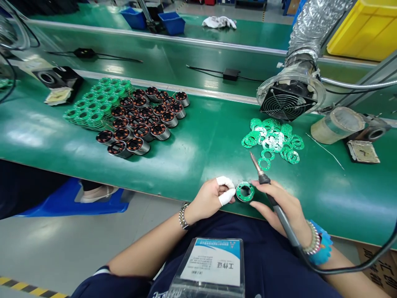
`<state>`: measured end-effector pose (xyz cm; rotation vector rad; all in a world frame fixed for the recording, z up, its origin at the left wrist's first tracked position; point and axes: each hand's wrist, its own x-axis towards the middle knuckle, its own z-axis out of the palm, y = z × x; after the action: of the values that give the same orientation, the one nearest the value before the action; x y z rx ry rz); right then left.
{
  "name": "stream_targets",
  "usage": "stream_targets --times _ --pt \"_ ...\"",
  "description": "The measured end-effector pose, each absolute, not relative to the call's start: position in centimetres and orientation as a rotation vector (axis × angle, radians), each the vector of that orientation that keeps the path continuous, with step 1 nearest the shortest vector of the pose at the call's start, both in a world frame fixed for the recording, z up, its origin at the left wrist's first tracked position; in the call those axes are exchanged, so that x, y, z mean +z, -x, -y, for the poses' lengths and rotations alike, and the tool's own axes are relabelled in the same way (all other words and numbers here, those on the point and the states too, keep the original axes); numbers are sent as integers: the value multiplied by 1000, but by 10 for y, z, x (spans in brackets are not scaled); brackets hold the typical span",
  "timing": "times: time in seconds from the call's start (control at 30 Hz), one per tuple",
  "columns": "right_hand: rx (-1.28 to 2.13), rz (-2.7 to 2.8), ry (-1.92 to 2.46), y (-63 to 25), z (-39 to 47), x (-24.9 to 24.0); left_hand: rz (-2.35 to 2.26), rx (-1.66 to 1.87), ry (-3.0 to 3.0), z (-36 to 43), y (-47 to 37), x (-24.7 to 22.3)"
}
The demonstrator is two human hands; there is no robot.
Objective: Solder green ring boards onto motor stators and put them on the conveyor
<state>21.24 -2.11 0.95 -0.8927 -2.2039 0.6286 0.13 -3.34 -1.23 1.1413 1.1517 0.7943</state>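
Now your left hand (pixel 207 199) is curling its white-tipped fingers (pixel 228 197) beside the green ring (pixel 245 199), which is sitting near the table (pixel 214 136) edge; their pinching isn't showing clearly. Your right hand (pixel 290 207) is holding the soldering iron (pixel 281 215), thumb and pointer spread apart.

Head view — forward-down over workbench (pixel 214 138)

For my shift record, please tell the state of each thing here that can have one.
Left hand, curled, fingertips at workpiece.
Right hand, gripping soldering iron.
Soldering iron, tip off the workpiece.
Workpiece, green ring on top.
Loose green rings, scattered, overlapping.
Green ring stacks, grouped.
Copper-wound cylinders, upright, grouped, tops uncovered.
Fan, cannot tell if running.
White cloth, crumpled.
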Motion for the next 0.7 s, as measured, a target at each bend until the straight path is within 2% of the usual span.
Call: stream_targets --times 0.3,0.57,0.7 --pt "543 2176 991 -200 27 -8 -1158 800 -1216 39 -2 -17" --pt "697 2074 1154 -197 9 -6 -1196 845 -1193 27 -7 -18" --pt "665 2065 1152 -196 10 -8 -1202 840 -1226 30 -5 -18"
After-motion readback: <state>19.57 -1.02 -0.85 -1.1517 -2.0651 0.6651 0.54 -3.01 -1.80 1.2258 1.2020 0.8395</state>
